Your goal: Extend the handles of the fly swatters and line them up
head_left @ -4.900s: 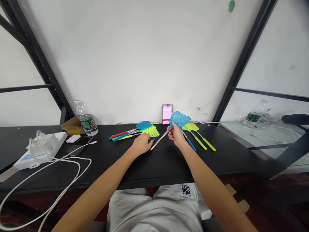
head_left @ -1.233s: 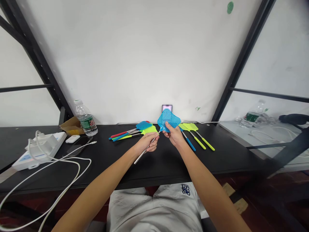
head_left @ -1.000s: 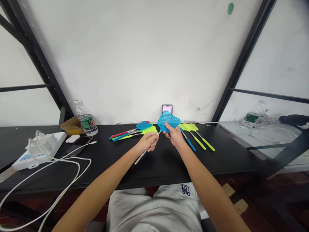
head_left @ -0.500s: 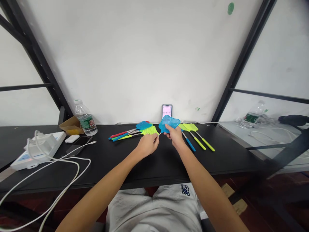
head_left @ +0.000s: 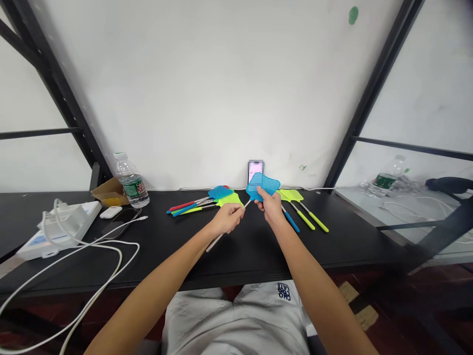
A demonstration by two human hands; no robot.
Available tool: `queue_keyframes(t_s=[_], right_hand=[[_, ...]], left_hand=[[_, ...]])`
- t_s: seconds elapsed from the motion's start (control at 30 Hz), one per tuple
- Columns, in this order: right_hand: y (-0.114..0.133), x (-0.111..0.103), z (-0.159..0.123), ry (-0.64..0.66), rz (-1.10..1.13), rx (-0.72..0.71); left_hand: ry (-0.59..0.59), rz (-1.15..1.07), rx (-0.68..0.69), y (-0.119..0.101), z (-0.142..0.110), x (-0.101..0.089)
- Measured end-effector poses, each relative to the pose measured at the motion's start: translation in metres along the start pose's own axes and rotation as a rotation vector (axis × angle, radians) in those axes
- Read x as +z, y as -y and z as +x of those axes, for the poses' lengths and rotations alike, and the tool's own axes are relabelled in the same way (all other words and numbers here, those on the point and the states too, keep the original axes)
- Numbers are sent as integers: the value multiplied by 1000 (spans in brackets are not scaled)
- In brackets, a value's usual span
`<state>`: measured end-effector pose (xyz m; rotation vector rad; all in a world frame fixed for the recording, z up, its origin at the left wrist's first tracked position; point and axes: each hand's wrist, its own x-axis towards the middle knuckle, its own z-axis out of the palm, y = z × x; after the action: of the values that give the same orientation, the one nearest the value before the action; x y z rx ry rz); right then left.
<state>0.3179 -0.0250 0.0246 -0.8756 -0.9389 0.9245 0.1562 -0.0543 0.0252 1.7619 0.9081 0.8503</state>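
Over the black desk (head_left: 236, 256), both my hands hold one blue fly swatter (head_left: 263, 185). My right hand (head_left: 269, 207) pinches the lower edge of its blue mesh head. My left hand (head_left: 228, 219) is closed round its silver metal rod (head_left: 214, 242), which sticks out below the fist toward me. Left of my hands lies a pile of swatters (head_left: 207, 199) with blue and green heads and red, blue and green handles. Right of my hands lie more green-headed swatters (head_left: 301, 209) with green and blue handles.
A phone (head_left: 255, 170) leans lit against the wall behind the swatters. At the left stand a water bottle (head_left: 131, 181), a cardboard box (head_left: 110, 192), an earbud case (head_left: 111, 212), a dark phone (head_left: 121, 222) and a white device (head_left: 59, 227) with white cables. Another bottle (head_left: 388, 177) sits on the right-hand surface.
The swatter's rod, fully hidden in my left fist half a second ago, sticks out below it again. The blue head has shifted slightly right and up with my right hand.
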Motion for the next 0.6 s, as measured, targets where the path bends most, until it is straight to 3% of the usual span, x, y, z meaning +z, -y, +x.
queue_keyframes(t_s=[0.1, 0.17, 0.3, 0.37, 0.43, 0.6], right_hand=[[-1, -2, 5, -1, 2, -2], [1, -12, 13, -76, 15, 2], [7, -42, 34, -473, 83, -15], [7, -49, 37, -472, 31, 1], [2, -47, 35, -378, -55, 33], [-18, -40, 29, -42, -368, 149]], left_hand=[[50, -121, -8, -2, -1, 0], [98, -191, -17, -1, -4, -2], [132, -243, -55, 8, -10, -8], [36, -242, -59, 14, -7, -9], [-27, -246, -55, 18, -2, -9], [-1, -251, -45, 20, -1, -7]])
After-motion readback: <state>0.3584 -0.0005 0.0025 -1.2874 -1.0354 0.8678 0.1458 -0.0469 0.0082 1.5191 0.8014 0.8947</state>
